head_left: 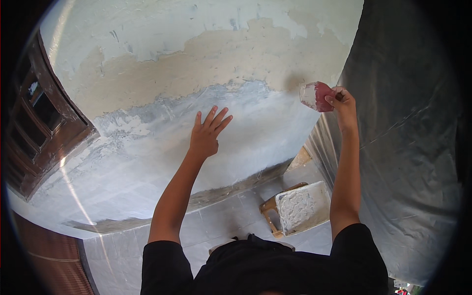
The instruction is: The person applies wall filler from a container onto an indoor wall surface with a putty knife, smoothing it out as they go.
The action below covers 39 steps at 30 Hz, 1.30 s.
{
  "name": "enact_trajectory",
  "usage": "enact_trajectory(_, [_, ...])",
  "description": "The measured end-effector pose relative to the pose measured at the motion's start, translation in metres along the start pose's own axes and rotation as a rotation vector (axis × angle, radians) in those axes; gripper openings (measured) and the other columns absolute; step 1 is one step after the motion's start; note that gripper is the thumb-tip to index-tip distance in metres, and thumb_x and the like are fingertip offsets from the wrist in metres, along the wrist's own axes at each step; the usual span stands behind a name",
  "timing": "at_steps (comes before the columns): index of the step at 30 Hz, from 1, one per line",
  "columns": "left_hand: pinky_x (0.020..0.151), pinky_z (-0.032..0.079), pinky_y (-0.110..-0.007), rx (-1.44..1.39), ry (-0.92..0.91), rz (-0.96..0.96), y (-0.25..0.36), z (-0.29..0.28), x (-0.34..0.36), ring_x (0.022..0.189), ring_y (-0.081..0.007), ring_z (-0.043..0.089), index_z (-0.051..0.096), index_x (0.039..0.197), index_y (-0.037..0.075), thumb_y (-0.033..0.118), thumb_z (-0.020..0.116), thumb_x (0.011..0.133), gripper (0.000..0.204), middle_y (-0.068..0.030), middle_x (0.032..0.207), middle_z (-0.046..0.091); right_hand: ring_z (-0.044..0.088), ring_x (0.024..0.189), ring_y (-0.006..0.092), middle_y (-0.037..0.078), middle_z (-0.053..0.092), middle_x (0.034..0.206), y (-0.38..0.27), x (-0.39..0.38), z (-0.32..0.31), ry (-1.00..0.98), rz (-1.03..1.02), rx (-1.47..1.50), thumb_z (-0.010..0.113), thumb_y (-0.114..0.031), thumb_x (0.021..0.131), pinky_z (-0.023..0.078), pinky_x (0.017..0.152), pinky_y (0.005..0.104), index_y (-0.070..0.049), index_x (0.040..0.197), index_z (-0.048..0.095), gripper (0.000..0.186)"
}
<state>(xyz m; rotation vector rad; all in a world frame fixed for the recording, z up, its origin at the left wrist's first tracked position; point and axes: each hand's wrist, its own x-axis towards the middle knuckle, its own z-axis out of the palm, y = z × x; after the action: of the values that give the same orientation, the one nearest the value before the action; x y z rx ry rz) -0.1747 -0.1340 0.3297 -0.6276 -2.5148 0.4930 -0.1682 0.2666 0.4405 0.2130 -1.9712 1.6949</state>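
Note:
In my right hand (343,104) is a red putty knife (322,96), its broad blade smeared with white paste. The blade points left, close to the right edge of the wall (216,64); whether it touches the surface I cannot tell. My left hand (209,132) is raised with fingers spread, at or just in front of the white lower part of the wall, and holds nothing. The wall is pale at the top, bare beige in a ragged middle band, and grey-white with fresh-looking filler below.
A white tray (317,194) of white paste rests on a wooden stool (269,209) at lower right. Grey plastic sheeting (403,142) hangs along the right side. A brown wooden window frame (54,130) borders the wall at left. Grey tiles (216,221) cover the floor.

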Motion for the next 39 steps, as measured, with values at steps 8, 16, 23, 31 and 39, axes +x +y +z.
enact_trajectory(8, [0.114,0.008,-0.057,-0.304,0.08,0.008,0.011,-0.008,0.0,0.145,-0.0254,0.015,0.029,0.147,0.028,0.019,0.07,0.067,0.091,0.0011,0.158,0.016,0.061,0.082,0.0133,0.004,0.064,0.093,0.07,-0.128,-0.011,0.197,0.347,0.414,0.065,0.003,0.081,0.049,0.072,0.0276,-0.005,0.102,0.057,0.024])
enact_trajectory(16, [0.112,0.011,-0.06,-0.668,-0.073,0.171,0.101,0.036,-0.048,0.144,-0.0349,0.01,0.03,0.147,0.025,0.016,0.069,0.07,0.087,-0.0072,0.157,0.014,0.059,0.094,0.0176,0.009,0.061,0.103,0.124,-0.261,-0.008,0.369,0.719,0.59,0.064,-0.004,0.085,0.048,0.083,0.0334,-0.004,0.105,0.055,0.021])
enact_trajectory(23, [0.101,0.037,-0.052,-0.905,-0.529,0.388,0.187,0.092,-0.112,0.126,-0.0341,0.044,0.045,0.134,0.011,0.022,0.065,0.079,0.06,-0.0144,0.141,0.042,0.056,0.104,0.0248,0.011,0.057,0.112,0.184,-0.381,-0.029,0.84,0.861,0.76,0.056,0.001,0.087,0.047,0.091,0.0372,0.0,0.115,0.052,0.029])
enact_trajectory(31, [0.093,0.044,-0.047,-1.033,-0.841,0.525,0.241,0.095,-0.179,0.113,-0.0329,0.056,0.048,0.131,0.008,0.027,0.057,0.085,0.05,-0.015,0.126,0.057,0.057,0.1,0.0229,0.009,0.056,0.115,0.226,-0.474,-0.036,1.103,1.21,0.592,0.055,-0.002,0.087,0.045,0.088,0.0415,-0.008,0.127,0.048,0.041])
enact_trajectory(39, [0.085,0.046,-0.049,-1.056,-0.89,0.488,0.253,0.11,-0.203,0.103,-0.0346,0.06,0.052,0.126,0.005,0.027,0.058,0.083,0.048,-0.0167,0.115,0.061,0.059,0.09,0.0189,0.004,0.06,0.102,0.262,-0.459,-0.038,0.903,1.391,0.23,0.061,-0.009,0.085,0.05,0.078,0.0374,-0.011,0.117,0.057,0.032])
